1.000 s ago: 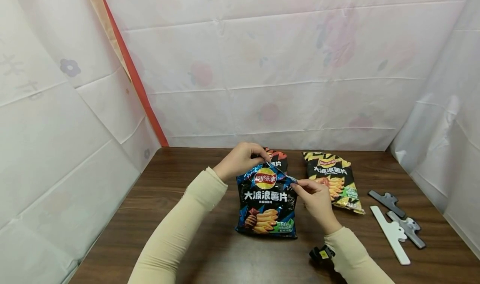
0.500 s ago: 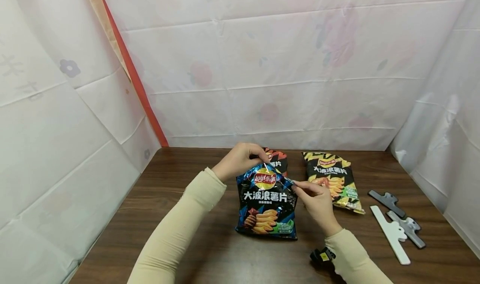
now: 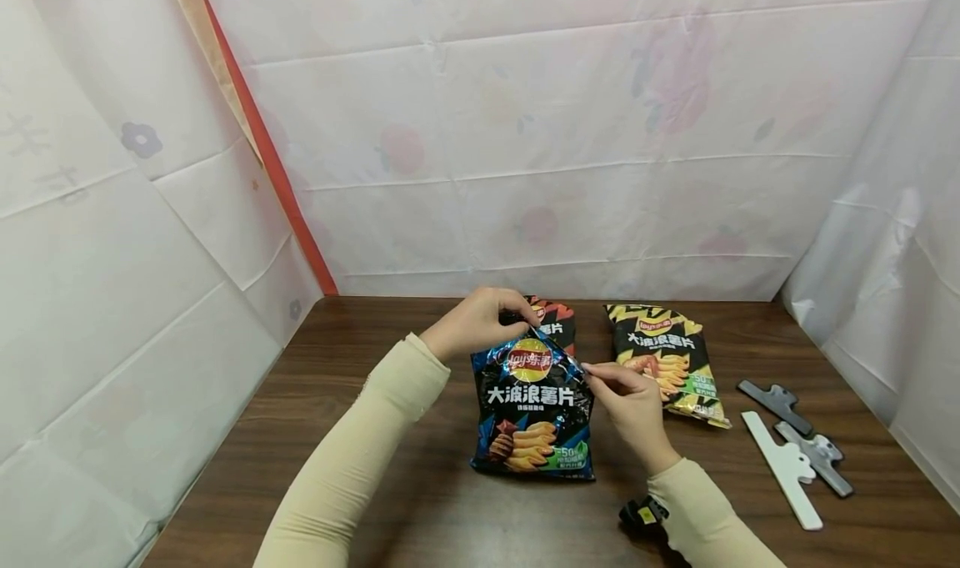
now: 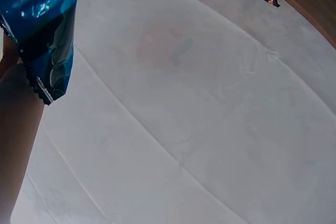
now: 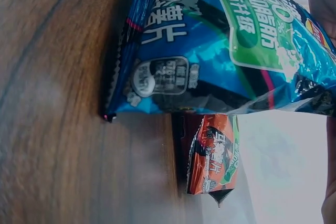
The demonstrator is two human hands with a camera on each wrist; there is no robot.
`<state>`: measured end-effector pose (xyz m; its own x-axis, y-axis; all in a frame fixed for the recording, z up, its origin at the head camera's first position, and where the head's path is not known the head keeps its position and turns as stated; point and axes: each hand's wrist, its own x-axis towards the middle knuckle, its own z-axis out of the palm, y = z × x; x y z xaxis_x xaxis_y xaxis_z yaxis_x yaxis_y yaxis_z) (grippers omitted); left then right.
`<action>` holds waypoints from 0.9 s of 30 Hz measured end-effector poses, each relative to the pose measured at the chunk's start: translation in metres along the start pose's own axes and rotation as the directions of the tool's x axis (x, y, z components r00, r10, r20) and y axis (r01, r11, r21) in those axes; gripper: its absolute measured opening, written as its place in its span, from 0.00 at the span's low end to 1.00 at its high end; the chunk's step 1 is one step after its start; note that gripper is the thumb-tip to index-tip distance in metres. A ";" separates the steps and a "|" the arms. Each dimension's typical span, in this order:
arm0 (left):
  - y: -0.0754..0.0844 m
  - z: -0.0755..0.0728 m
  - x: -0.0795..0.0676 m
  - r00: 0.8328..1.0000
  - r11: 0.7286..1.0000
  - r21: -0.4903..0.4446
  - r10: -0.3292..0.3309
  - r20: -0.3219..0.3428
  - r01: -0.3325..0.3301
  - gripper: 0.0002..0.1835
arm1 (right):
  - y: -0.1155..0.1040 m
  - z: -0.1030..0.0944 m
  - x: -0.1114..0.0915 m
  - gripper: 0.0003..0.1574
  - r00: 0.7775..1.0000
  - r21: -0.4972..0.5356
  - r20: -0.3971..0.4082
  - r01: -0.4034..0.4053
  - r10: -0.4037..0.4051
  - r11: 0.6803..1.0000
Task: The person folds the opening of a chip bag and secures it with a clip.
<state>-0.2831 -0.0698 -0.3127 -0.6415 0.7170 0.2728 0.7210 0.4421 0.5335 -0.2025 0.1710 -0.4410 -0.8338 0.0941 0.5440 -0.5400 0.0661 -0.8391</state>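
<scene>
A blue-and-black potato chip bag stands upright on the table, its front turned to me. My left hand pinches its top edge near the middle. With thumb and fingertips, my right hand pinches the top right corner. The bag's top edge slopes down between the hands; whether it is torn cannot be made out. A lower part of the blue bag fills the upper right wrist view. One corner of the blue bag shows in the left wrist view.
Behind the blue bag is a red chip bag, partly hidden. A yellow-and-black chip bag lies to the right. A black clip, a grey clip and a white clip lie on the table's right side. White sheeting surrounds the table.
Both hands keep their pinch on the blue bag's top. The right fingertips have shifted slightly left and the top edge has changed shape a little; the bag stands in the same place.
</scene>
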 end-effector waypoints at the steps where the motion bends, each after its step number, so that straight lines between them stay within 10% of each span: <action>1: 0.001 0.000 0.000 1.000 1.000 -0.005 -0.006 0.007 0.006 0.10 | 0.000 0.000 0.000 0.11 1.000 -0.001 0.000 -0.002 0.002 1.000; 27: 0.013 0.002 0.010 0.985 0.989 0.047 -0.147 0.087 0.143 0.14 | -0.004 -0.002 -0.002 0.10 0.999 -0.053 -0.013 -0.053 0.053 0.997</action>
<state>-0.2795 -0.0555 -0.3046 -0.7149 0.6887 0.1205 0.6333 0.5649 0.5290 -0.1985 0.1721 -0.4390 -0.8595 0.1106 0.4990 -0.4879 0.1132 -0.8655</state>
